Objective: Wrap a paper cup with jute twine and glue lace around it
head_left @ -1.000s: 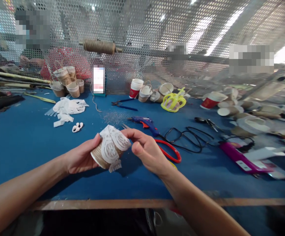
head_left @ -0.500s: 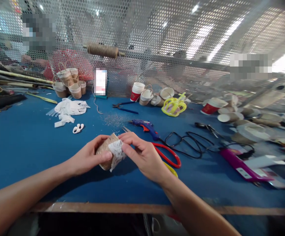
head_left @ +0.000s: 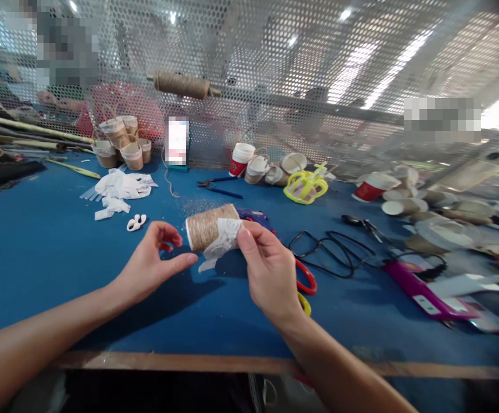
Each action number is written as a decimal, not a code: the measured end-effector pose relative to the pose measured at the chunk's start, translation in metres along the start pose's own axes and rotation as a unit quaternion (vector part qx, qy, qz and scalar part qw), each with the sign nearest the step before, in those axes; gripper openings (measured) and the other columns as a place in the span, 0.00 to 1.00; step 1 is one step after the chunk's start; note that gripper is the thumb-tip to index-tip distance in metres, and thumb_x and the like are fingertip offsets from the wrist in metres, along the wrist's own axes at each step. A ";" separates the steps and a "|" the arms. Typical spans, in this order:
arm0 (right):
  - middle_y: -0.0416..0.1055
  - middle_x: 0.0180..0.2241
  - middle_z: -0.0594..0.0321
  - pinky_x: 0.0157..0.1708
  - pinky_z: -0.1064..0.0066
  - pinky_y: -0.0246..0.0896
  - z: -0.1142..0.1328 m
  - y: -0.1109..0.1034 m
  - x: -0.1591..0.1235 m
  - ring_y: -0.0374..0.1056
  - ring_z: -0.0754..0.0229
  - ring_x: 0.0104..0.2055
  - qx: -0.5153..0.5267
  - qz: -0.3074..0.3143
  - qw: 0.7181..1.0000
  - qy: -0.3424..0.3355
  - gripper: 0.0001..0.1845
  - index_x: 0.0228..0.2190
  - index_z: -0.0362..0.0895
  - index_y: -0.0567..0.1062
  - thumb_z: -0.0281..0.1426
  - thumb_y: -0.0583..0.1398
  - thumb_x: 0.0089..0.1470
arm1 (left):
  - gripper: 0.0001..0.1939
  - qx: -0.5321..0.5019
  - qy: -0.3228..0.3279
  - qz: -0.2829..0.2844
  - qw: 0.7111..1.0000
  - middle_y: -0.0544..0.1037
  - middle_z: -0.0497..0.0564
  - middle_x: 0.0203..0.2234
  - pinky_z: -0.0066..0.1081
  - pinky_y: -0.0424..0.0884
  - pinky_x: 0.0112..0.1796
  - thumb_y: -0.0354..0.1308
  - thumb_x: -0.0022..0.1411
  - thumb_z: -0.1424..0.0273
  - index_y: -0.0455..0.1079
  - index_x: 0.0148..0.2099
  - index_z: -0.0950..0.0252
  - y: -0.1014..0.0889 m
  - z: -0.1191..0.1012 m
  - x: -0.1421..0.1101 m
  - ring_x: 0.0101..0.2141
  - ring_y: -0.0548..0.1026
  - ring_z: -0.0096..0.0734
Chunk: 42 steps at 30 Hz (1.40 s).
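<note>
My right hand [head_left: 269,261] pinches the edge of a twine-wrapped cup [head_left: 209,226], holding it on its side above the table. A strip of white lace [head_left: 222,238] lies across the cup near my right fingers, and its loose end hangs below. My left hand [head_left: 159,255] is just left of the cup, apart from it, with fingers curved and thumb stretched out; nothing is in it. Behind the cup and my right hand, the blue glue gun [head_left: 256,216] is partly hidden. Red scissor-like handles [head_left: 306,278] show in part beside my right wrist.
White lace pieces [head_left: 124,186] and a small white object [head_left: 136,222] lie left. Blue-handled pliers [head_left: 221,188], paper cups [head_left: 241,159] and a yellow crown-like basket [head_left: 305,186] stand behind. A black cord [head_left: 339,258] and purple box [head_left: 425,292] are right. Twine-wrapped small buckets [head_left: 132,156] stand back left.
My left hand has let go of the cup and drawn back left, opening. My right hand has carried the cup up and right, turning it to lie more sideways.
</note>
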State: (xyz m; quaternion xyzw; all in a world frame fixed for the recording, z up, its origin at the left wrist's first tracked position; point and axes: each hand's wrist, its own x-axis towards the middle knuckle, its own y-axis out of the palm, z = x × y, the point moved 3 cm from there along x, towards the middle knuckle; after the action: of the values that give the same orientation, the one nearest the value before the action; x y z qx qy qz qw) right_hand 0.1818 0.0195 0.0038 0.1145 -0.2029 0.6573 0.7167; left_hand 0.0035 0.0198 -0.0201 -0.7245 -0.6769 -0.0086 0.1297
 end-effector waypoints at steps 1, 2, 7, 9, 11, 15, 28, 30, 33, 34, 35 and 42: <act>0.72 0.34 0.62 0.38 0.69 0.63 0.003 0.000 -0.001 0.68 0.63 0.35 -0.012 -0.008 1.000 -0.016 0.08 0.31 0.45 0.72 0.35 0.55 0.56 | 0.22 -0.079 -0.067 0.062 0.993 0.69 0.50 0.33 0.34 0.65 0.38 0.64 0.47 0.64 0.59 0.41 0.65 0.006 0.002 0.001 0.34 0.69 0.31; 0.72 0.34 0.62 0.38 0.69 0.63 0.005 -0.001 -0.001 0.68 0.63 0.35 -0.022 -0.011 0.999 -0.028 0.07 0.30 0.45 0.71 0.34 0.55 0.56 | 0.23 -0.147 -0.111 0.120 0.976 0.70 0.51 0.34 0.32 0.65 0.36 0.65 0.47 0.64 0.60 0.43 0.65 0.012 0.002 0.000 0.33 0.69 0.29; 0.71 0.36 0.61 0.41 0.65 0.63 0.006 0.001 -0.002 0.68 0.61 0.39 -0.041 0.003 0.998 -0.051 0.07 0.29 0.45 0.70 0.33 0.54 0.56 | 0.19 -0.264 -0.237 0.262 0.898 0.72 0.47 0.22 0.22 0.55 0.20 0.67 0.44 0.60 0.66 0.31 0.69 0.027 -0.002 -0.011 0.17 0.62 0.15; 0.71 0.36 0.61 0.42 0.64 0.63 0.004 0.001 -0.002 0.68 0.60 0.40 -0.049 0.005 0.998 -0.048 0.06 0.29 0.45 0.69 0.33 0.55 0.56 | 0.18 -0.258 -0.270 0.287 0.882 0.72 0.45 0.18 0.21 0.53 0.19 0.66 0.44 0.60 0.67 0.28 0.70 0.028 -0.003 -0.018 0.14 0.60 0.14; 0.71 0.36 0.61 0.42 0.64 0.62 0.001 0.001 -0.001 0.68 0.60 0.40 -0.057 0.008 0.998 -0.037 0.06 0.29 0.45 0.69 0.33 0.55 0.56 | 0.17 -0.231 -0.269 0.326 0.876 0.73 0.46 0.17 0.21 0.55 0.18 0.66 0.45 0.60 0.69 0.29 0.69 0.028 -0.006 -0.024 0.14 0.61 0.15; 0.70 0.35 0.60 0.41 0.65 0.63 0.001 0.003 0.000 0.68 0.60 0.39 -0.067 0.014 0.997 -0.032 0.07 0.27 0.45 0.69 0.33 0.55 0.55 | 0.14 -0.118 -0.211 0.421 0.875 0.74 0.45 0.22 0.23 0.63 0.23 0.64 0.48 0.63 0.73 0.35 0.67 0.023 -0.018 -0.029 0.19 0.66 0.20; 0.70 0.35 0.62 0.41 0.63 0.63 0.004 0.011 -0.010 0.67 0.60 0.40 -0.028 0.060 0.995 -0.074 0.07 0.26 0.46 0.68 0.31 0.55 0.56 | 0.39 -0.155 -0.095 0.170 0.969 0.70 0.58 0.46 0.34 0.66 0.42 0.66 0.43 0.59 0.54 0.55 0.63 0.001 -0.011 0.007 0.45 0.70 0.41; 0.70 0.34 0.62 0.43 0.62 0.63 0.005 0.012 -0.010 0.68 0.60 0.40 -0.039 0.071 0.993 -0.083 0.07 0.26 0.46 0.69 0.31 0.55 0.55 | 0.33 -0.164 -0.103 0.141 0.971 0.72 0.55 0.41 0.33 0.66 0.40 0.64 0.46 0.59 0.57 0.51 0.65 0.008 -0.008 0.004 0.41 0.70 0.38; 0.72 0.37 0.60 0.44 0.63 0.62 0.009 0.009 -0.003 0.68 0.59 0.42 -0.066 0.102 0.989 -0.087 0.06 0.30 0.46 0.71 0.32 0.55 0.56 | 0.27 -0.144 -0.101 0.102 0.979 0.72 0.51 0.35 0.31 0.66 0.37 0.65 0.47 0.61 0.60 0.45 0.66 0.006 -0.006 0.005 0.35 0.70 0.32; 0.72 0.38 0.59 0.44 0.63 0.62 0.010 0.006 0.001 0.68 0.59 0.43 -0.078 0.107 0.988 -0.078 0.07 0.33 0.46 0.72 0.33 0.54 0.56 | 0.26 -0.135 -0.099 0.093 0.981 0.72 0.50 0.34 0.30 0.66 0.37 0.65 0.47 0.61 0.61 0.45 0.65 0.002 -0.007 0.007 0.35 0.70 0.31; 0.73 0.39 0.58 0.44 0.64 0.62 0.011 0.002 0.006 0.68 0.59 0.43 -0.094 0.107 0.988 -0.065 0.09 0.35 0.45 0.72 0.34 0.54 0.57 | 0.25 -0.126 -0.098 0.088 0.983 0.72 0.49 0.34 0.31 0.66 0.37 0.65 0.46 0.61 0.61 0.44 0.65 -0.001 -0.008 0.008 0.35 0.71 0.31; 0.71 0.21 0.63 0.25 0.72 0.57 0.018 -0.042 0.048 0.65 0.62 0.24 -0.436 0.139 0.888 0.042 0.19 0.21 0.43 0.72 0.39 0.52 0.56 | 0.30 -0.070 -0.096 0.101 0.988 0.72 0.49 0.35 0.31 0.70 0.35 0.65 0.46 0.65 0.58 0.50 0.64 -0.019 -0.026 0.021 0.32 0.72 0.30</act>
State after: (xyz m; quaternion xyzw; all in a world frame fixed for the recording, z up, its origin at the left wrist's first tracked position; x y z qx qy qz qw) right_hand 0.2232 0.0499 0.0449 -0.2672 -0.4525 0.5997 0.6036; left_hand -0.0090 0.0358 0.0121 -0.7937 -0.6075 0.0271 0.0134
